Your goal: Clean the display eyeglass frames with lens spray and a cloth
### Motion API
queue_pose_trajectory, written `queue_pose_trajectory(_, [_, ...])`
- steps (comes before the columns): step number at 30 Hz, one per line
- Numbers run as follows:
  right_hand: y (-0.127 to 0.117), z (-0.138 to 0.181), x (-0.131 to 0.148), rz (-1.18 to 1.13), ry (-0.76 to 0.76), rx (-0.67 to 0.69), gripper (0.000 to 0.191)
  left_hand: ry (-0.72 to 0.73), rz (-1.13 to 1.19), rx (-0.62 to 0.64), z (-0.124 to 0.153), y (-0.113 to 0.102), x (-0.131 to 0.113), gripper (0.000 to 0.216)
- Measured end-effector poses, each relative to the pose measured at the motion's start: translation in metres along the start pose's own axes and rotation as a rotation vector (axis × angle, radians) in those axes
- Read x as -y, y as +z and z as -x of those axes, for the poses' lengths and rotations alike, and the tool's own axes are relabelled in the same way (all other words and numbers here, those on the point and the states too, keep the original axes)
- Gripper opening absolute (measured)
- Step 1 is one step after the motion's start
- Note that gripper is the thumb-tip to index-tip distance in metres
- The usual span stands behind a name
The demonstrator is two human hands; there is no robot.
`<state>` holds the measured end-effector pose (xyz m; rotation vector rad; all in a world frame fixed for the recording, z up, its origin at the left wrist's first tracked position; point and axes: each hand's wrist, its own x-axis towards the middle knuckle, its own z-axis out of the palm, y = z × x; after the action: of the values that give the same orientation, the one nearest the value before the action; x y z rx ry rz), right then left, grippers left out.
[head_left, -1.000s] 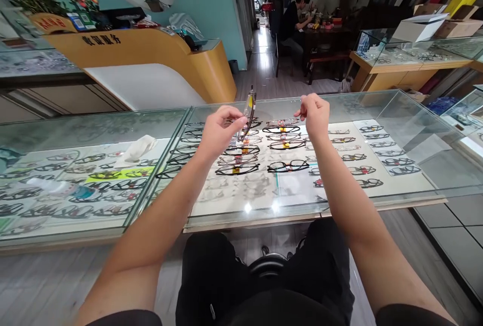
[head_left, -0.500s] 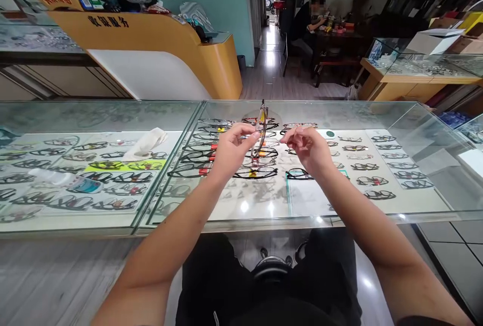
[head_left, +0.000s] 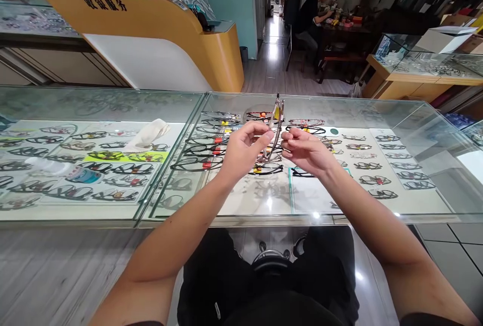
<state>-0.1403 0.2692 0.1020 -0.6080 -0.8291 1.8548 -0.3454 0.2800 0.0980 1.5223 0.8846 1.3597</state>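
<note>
**Glasses [head_left: 278, 113] pinched upright in my left hand [head_left: 249, 146]**

My left thumb and fingers are clamped on the glasses, which I hold up edge-on above the worktop [head_left: 241, 209], a yellow tag showing on them. My right hand [head_left: 307, 151] is just beside them, palm partly turned up and fingers bent; I cannot tell whether its fingertips touch the frame or close on anything.

Around and below my hands lie rows of other frames [head_left: 206, 164], some with red or yellow tags; whether each is on or under the glass is hard to tell. Further left, a crumpled white cloth [head_left: 148, 135] lies near a bottle [head_left: 68, 171] on its side, white at one end and bluish at the other.

Beyond the worktop curves a tan desk [head_left: 151, 14]. Farther back, to the right of the doorway, a person [head_left: 309, 14] in dark clothes sits at a table.
</note>
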Motion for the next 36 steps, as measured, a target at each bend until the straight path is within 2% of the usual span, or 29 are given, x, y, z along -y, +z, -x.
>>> queue_pose_trajectory(11, [0.005,0.002,-0.001,0.094,-0.021,-0.032,0.063,-0.040,0.113,0.057,0.000,0.006,0.011,0.046])
queue_pose_trajectory(18, [0.006,0.004,-0.002,0.159,-0.053,-0.016,0.057,0.001,0.106,0.114,-0.002,0.009,0.014,0.047])
queue_pose_trajectory(29, [-0.003,0.000,-0.010,0.162,-0.061,-0.057,0.050,0.075,0.005,0.074,0.000,0.011,0.018,0.045])
queue_pose_trajectory(36, [-0.004,0.000,-0.004,0.205,-0.060,-0.094,0.050,0.141,-0.013,0.057,-0.001,0.009,0.020,0.035])
